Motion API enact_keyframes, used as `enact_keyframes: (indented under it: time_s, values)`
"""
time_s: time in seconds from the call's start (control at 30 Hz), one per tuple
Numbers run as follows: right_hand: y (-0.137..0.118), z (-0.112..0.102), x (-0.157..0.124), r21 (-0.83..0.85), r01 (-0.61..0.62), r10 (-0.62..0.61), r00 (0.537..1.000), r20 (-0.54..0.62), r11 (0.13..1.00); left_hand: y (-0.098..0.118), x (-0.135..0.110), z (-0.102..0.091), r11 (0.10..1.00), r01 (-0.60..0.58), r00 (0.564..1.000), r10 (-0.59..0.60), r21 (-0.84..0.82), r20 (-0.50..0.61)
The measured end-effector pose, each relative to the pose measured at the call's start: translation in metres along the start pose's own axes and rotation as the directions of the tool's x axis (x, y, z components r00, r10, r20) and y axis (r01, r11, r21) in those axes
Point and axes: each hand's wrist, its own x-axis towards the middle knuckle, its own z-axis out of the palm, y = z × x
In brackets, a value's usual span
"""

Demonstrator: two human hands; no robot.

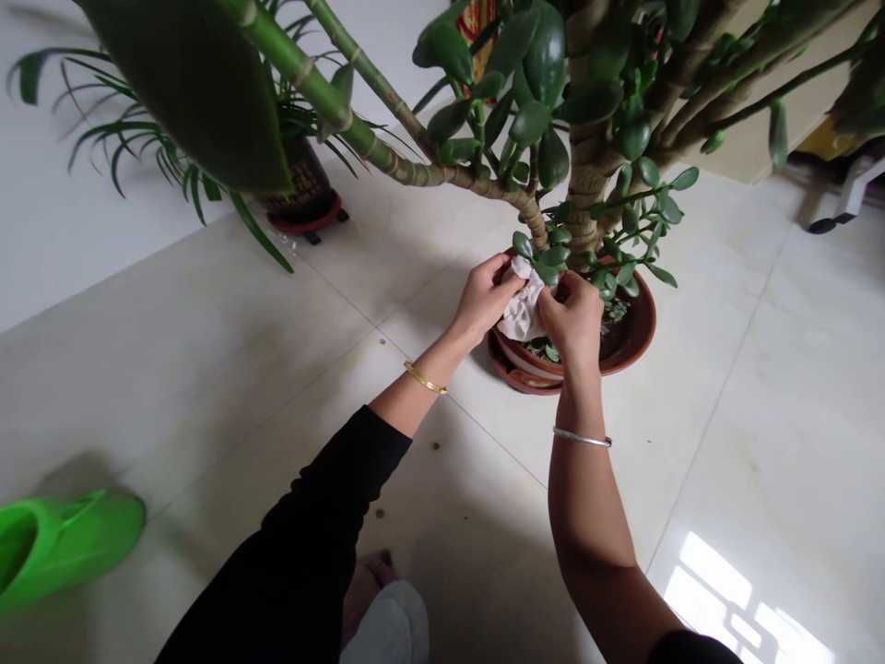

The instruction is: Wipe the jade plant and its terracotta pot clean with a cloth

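Observation:
A crumpled white tissue (524, 312) is bunched between my two hands at the near rim of a round brown pot (646, 323). My left hand (482, 300) is closed on the tissue's left side, fingers near the small leaves. At its right edge my right hand (575, 318) is pinched, with the thumb against the tissue; its fingertips are partly hidden. Thick glossy leaves (549, 258) of the jade plant (586, 194) hang just above both hands. Soil and small low leaves show inside the pot, which stands on a reddish saucer (522, 376).
A bright green plastic container (83, 544) lies at the lower left. A second potted plant (297, 180) stands by the wall. Thick green branches (324, 101) cross the upper view. Small dark specks dot the pale tiled floor (277, 350). A white furniture leg (854, 189) is at right.

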Motion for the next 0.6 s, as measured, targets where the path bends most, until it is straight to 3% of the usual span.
enact_keyframes:
  time_s: [0.13,0.43,0.6]
  values:
    - [-0.0024,0.005,0.0007,-0.012,0.014,-0.014,0.999,-0.045,1.0,0.0,0.0006,0.0002,0.999,-0.002,1.0,0.003,0.036,-0.028]
    - [0.0008,0.003,-0.0037,-0.042,0.077,-0.078,0.997,-0.025,0.996,-0.0028,-0.0002,-0.0016,0.999,-0.051,0.998,0.051,0.015,-0.021]
    - [0.0002,0.0038,-0.0052,-0.067,0.067,-0.069,0.998,-0.017,0.995,-0.0035,-0.0016,-0.0042,1.0,-0.002,1.0,0.002,-0.012,-0.009]
